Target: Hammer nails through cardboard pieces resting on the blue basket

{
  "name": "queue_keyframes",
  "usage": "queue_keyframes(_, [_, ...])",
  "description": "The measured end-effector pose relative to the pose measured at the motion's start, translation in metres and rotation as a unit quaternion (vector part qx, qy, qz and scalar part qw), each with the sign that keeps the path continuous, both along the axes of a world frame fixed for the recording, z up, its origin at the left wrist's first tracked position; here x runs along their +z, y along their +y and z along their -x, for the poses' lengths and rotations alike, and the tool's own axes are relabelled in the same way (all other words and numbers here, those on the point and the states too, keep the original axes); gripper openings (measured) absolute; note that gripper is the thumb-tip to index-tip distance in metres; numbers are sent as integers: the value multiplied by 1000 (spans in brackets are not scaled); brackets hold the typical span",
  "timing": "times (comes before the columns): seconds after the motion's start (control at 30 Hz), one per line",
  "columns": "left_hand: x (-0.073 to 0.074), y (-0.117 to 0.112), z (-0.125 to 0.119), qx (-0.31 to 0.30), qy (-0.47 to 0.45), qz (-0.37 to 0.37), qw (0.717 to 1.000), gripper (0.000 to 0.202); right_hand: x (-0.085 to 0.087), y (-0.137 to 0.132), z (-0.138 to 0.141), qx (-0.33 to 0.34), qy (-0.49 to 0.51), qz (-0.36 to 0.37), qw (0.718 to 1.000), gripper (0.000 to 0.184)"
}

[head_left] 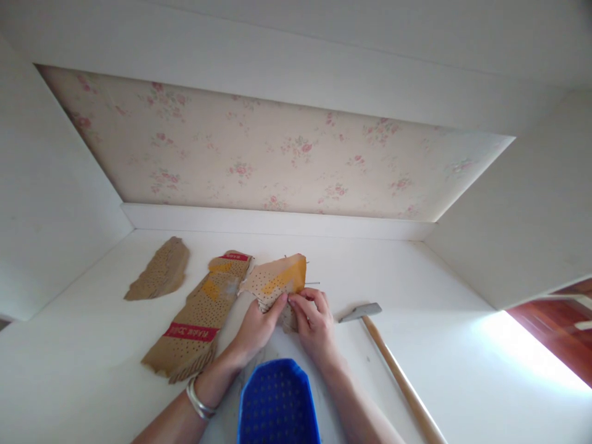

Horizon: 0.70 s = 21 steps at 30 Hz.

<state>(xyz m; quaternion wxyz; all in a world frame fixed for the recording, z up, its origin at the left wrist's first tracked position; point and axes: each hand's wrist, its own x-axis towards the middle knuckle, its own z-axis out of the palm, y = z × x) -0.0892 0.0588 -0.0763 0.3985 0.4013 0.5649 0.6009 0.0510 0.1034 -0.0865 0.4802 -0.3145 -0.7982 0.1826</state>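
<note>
A torn piece of cardboard, pierced with many small holes and marked with a yellow-orange patch, is held up over the white surface. My left hand is closed on its lower edge, thumb on top. At the same edge, my right hand makes a pinch with thumb and forefinger; what lies between those fingertips is too small to make out. A thin metal nail sticks out past the cardboard's right side, just above my right hand. Smaller points show along the upper edge.
On the left lie a long holed cardboard strip with red bands and a smaller cardboard scrap. A blue plastic basket stands in front, between my forearms. To the right rests a hammer with a wooden handle. White panels enclose the sides.
</note>
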Motion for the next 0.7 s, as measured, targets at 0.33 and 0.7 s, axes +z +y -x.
queue_keyframes(0.33, [11, 0, 8, 92, 7, 18, 996, 43, -7, 12, -7, -160, 10, 18, 987, 18])
queue_keyframes(0.7, [42, -2, 14, 43, -95, 58, 993, 37, 2, 9, -7, -82, -155, 107, 979, 24])
